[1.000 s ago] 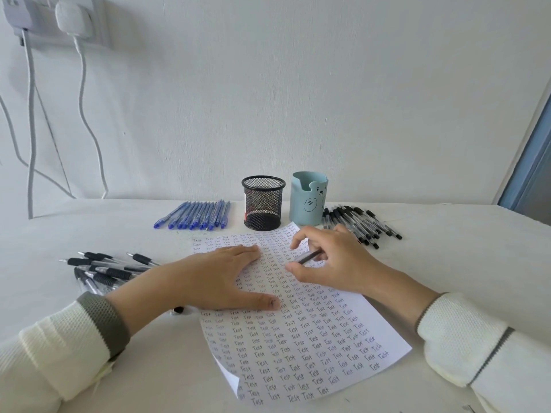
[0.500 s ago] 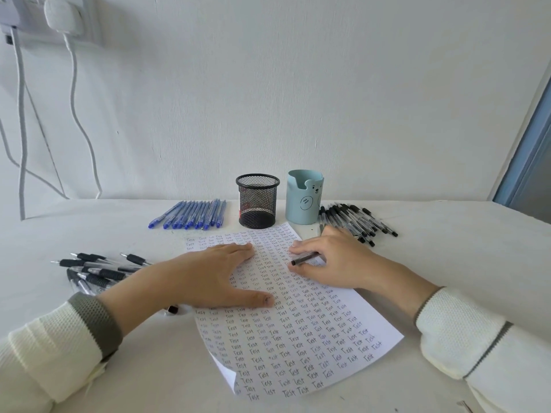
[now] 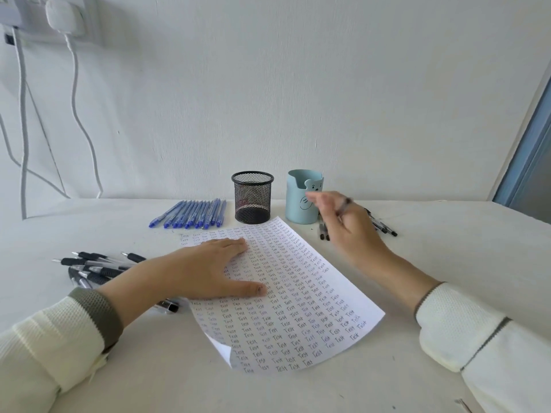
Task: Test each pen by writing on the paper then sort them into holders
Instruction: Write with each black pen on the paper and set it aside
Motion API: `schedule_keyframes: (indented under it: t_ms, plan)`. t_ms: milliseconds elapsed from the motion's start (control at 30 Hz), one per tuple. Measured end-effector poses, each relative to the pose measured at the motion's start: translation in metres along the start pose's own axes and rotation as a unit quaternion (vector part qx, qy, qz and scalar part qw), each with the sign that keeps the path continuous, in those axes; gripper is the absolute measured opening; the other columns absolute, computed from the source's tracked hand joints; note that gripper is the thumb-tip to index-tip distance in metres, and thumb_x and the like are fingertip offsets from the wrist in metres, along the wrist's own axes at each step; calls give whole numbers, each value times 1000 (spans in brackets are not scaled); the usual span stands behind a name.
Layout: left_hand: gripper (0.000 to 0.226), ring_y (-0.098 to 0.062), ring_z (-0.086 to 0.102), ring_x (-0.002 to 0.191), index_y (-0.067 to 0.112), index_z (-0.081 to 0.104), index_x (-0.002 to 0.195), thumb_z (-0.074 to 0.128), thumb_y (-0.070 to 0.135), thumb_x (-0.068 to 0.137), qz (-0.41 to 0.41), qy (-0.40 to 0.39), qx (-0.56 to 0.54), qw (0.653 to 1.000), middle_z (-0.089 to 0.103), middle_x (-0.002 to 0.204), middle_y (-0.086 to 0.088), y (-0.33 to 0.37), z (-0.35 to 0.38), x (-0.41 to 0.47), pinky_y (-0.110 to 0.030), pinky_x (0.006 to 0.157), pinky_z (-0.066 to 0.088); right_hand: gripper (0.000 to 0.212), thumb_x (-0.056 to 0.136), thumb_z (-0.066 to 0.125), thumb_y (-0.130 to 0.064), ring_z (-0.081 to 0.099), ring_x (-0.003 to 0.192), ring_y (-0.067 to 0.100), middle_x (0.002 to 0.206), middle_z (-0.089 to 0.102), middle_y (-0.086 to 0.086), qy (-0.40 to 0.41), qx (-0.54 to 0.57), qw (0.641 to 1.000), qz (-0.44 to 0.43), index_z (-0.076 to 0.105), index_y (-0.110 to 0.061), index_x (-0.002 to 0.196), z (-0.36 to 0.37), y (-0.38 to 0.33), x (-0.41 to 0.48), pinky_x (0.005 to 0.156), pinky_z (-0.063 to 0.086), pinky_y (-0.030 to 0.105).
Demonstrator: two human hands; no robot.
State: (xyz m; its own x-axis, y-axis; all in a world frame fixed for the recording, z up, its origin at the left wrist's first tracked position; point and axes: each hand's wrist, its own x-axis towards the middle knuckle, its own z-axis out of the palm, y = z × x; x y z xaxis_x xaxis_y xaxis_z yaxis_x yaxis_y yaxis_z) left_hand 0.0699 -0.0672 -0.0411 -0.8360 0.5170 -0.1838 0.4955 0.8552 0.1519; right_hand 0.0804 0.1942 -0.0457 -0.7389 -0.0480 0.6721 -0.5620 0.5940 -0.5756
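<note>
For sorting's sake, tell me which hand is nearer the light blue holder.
Right. The right hand, gripping a pen, is at the right edge of the light blue holder. The left hand lies flat on the paper, nearer the camera, leftward.

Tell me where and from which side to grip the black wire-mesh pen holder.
Likely best: pinch the black wire-mesh pen holder at its top rim from above. It stands upright and open, while blue pens and the pale blue bear cup crowd its sides.

Soft even daylight, right hand [image 3: 343, 222] motion-blurred (edges bowed).
</note>
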Motion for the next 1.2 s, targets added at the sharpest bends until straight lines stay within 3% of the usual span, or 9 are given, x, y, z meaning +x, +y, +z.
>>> schedule_keyframes:
  t_ms: [133,200,300,433,500,667,800,1000,1200]
  plan:
    - [77,5,12,144,52,21,148,42,82,80,88,10,-26,996,12,154,36,-1,6,3,-31,120,13,41,104,29,-43,59,56,21,64,63,16,7,137,983,123,63,-25,114,-5,-13,-2,58,47,25]
    - [56,12,13,141,57,28,144,46,65,92,139,6,-40,990,15,151,40,5,7,3,-30,121,12,33,106,36,-30,64,64,21,77,68,18,-28,207,954,214,62,-14,118,-4,-20,0,59,54,30]
    - [46,10,17,140,54,32,143,43,50,98,165,9,-25,986,21,152,35,16,6,3,-27,120,13,30,104,41,-23,69,87,20,99,71,13,-130,243,916,290,63,-9,118,-4,-21,-3,75,60,29]
    - [49,1,34,131,51,41,137,38,69,91,168,44,9,985,36,144,25,26,1,11,-36,113,33,10,92,66,-17,61,65,12,75,70,1,-153,173,940,253,68,-8,90,-5,-18,-16,54,49,21]
    - [57,-1,36,125,52,40,137,37,77,85,156,46,30,986,36,143,21,32,1,17,-35,108,36,19,84,76,-19,51,54,5,60,60,-7,-142,120,956,229,61,-11,78,-5,-13,-27,49,40,18]
    - [71,-5,32,125,52,28,144,33,83,81,139,32,64,988,25,148,16,42,7,21,-35,108,31,39,83,77,-27,47,47,12,48,53,0,-92,82,967,222,49,-14,60,-11,-5,-43,54,41,22]
    - [69,-10,16,145,59,11,146,21,84,83,155,29,68,985,12,158,19,41,17,17,-43,119,16,54,85,68,-5,43,43,18,41,38,-4,-66,74,968,230,38,-21,42,-6,-3,-41,49,43,18]
    - [65,-11,1,149,68,3,141,17,85,80,154,28,71,985,4,162,18,41,22,18,-48,121,3,48,79,63,-3,40,42,14,40,37,-4,-38,49,970,237,36,-20,44,-5,0,-40,59,52,43]
    - [65,-12,-3,150,68,5,141,19,86,79,152,24,48,987,3,161,20,41,24,17,-51,120,-2,50,80,64,-4,45,41,12,39,38,-6,-45,46,970,234,37,-21,42,-6,-2,-41,50,42,22]
